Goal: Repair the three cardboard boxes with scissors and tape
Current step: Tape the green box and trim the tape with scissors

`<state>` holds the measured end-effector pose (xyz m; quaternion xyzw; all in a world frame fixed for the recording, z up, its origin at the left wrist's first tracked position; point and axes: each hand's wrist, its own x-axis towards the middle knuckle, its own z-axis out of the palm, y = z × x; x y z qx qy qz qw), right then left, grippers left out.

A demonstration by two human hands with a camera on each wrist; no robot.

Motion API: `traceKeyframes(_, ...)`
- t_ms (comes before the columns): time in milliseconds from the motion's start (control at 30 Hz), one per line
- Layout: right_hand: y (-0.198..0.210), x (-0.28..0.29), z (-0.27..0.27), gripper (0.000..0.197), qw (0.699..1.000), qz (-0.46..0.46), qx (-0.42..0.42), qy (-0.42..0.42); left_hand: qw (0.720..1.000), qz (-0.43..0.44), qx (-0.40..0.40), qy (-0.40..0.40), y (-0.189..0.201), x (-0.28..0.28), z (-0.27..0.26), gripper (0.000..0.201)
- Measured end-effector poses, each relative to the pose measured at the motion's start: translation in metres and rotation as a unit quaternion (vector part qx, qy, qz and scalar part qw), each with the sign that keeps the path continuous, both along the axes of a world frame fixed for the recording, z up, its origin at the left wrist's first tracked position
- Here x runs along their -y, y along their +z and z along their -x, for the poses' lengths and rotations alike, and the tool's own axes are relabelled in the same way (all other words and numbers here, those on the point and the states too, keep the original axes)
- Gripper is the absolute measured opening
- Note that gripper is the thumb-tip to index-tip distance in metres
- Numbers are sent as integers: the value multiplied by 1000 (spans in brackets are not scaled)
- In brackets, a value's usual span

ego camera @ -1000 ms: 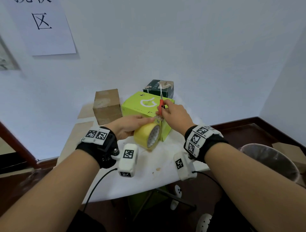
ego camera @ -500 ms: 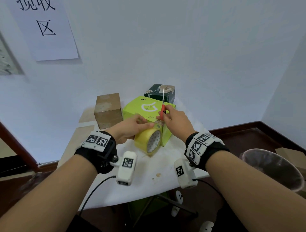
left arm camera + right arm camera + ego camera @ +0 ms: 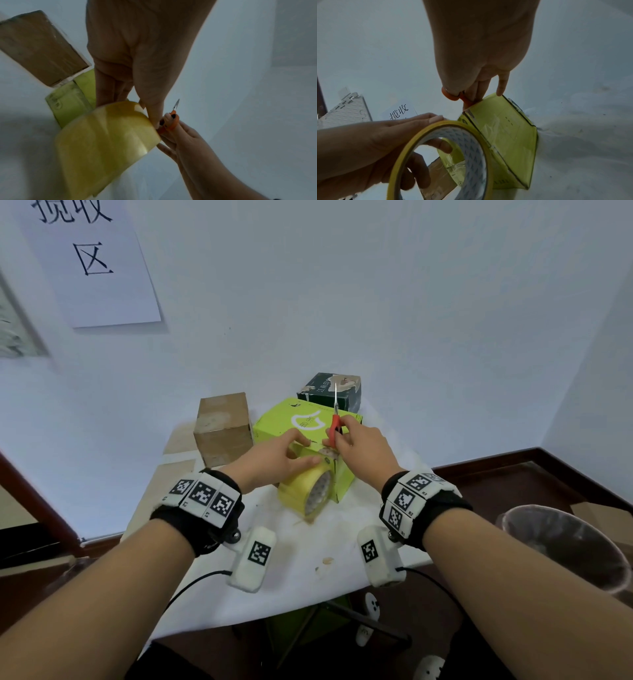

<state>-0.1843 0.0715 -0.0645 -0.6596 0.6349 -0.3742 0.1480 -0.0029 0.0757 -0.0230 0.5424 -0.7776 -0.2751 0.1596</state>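
Since the earlier frame both hands have moved slightly up onto the near top edge of the green box (image 3: 301, 422), at the frame's centre on the white surface (image 3: 294, 570). Left hand (image 3: 270, 462) grips the yellow tape roll (image 3: 305, 491), fingers through its core. Right hand (image 3: 363, 448) holds the red scissors (image 3: 335, 422), blades pointing up, while pressing the box corner. I judge the roll light and stiff; the tape is thin and sticky, so hold it at the free end.
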Motion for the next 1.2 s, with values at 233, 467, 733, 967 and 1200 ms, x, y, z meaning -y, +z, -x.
traceKeyframes(233, 1, -3, 0, 24, 1000, 5, -4, -1, 955, -197, -213, 66, -9, 5, 6, 41)
traceKeyframes(467, 2, -6, -2, 25, 999, 8, -34, -5, 942, -225, -242, 63, -10, 4, 8, 34)
traceKeyframes(733, 0, -5, 0, 24, 999, 9, -47, 6, 952, -244, -171, 67, -15, 12, 5, 37)
traceKeyframes(967, -1, -6, 0, 23, 999, 20, -31, 8, 921, -312, -223, 63, -23, 12, 6, 18)
traceKeyframes(1200, 2, -5, 0, 24, 1000, 11, 2, 16, 916, -292, -265, 79, -34, 11, 13, 7)
